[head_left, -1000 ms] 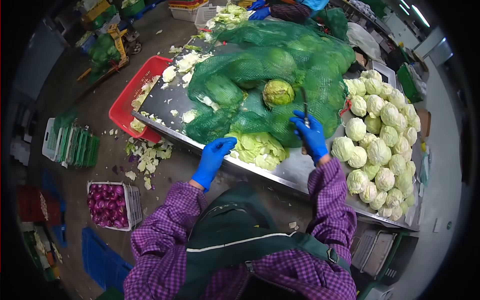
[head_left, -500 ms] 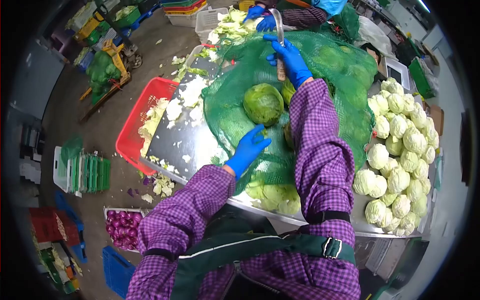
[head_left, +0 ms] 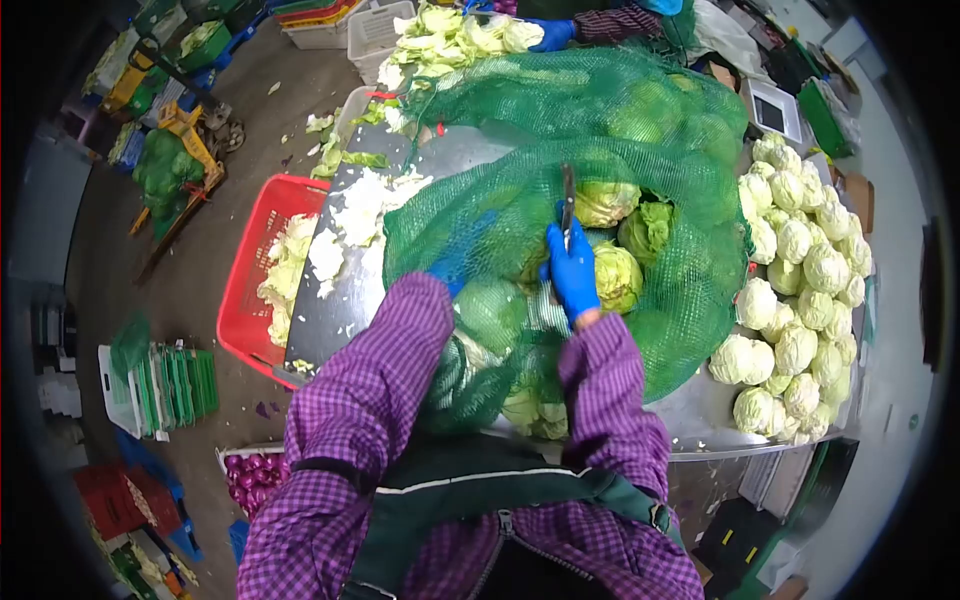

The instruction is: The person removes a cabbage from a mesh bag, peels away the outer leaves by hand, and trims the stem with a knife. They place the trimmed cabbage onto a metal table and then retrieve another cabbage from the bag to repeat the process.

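Note:
A big green net sack (head_left: pixel 640 120) full of cabbages lies across the steel table (head_left: pixel 335 310). My right hand (head_left: pixel 572 272), in a blue glove, grips a knife (head_left: pixel 567 203) with the blade pointing away, over the sack's open mouth. Right beside it lie untrimmed cabbages (head_left: pixel 617 277), another (head_left: pixel 605 203) by the blade tip. My left hand (head_left: pixel 458 263) is under the mesh, a blue shape only, above a green cabbage (head_left: pixel 490 312). The mesh hides what its fingers hold.
Trimmed pale cabbages (head_left: pixel 800 270) are heaped on the table's right end. A red crate (head_left: pixel 255 250) of leaf scraps hangs at the left edge, with cut leaves (head_left: pixel 360 205) on the table. Another person's gloved hand (head_left: pixel 552 33) works at the far end. A crate of red onions (head_left: pixel 245 478) stands on the floor.
My right hand came back from the far side of the sack with the knife. My left hand went from the outside of the net to under the mesh. The loose green cabbage is no longer on top.

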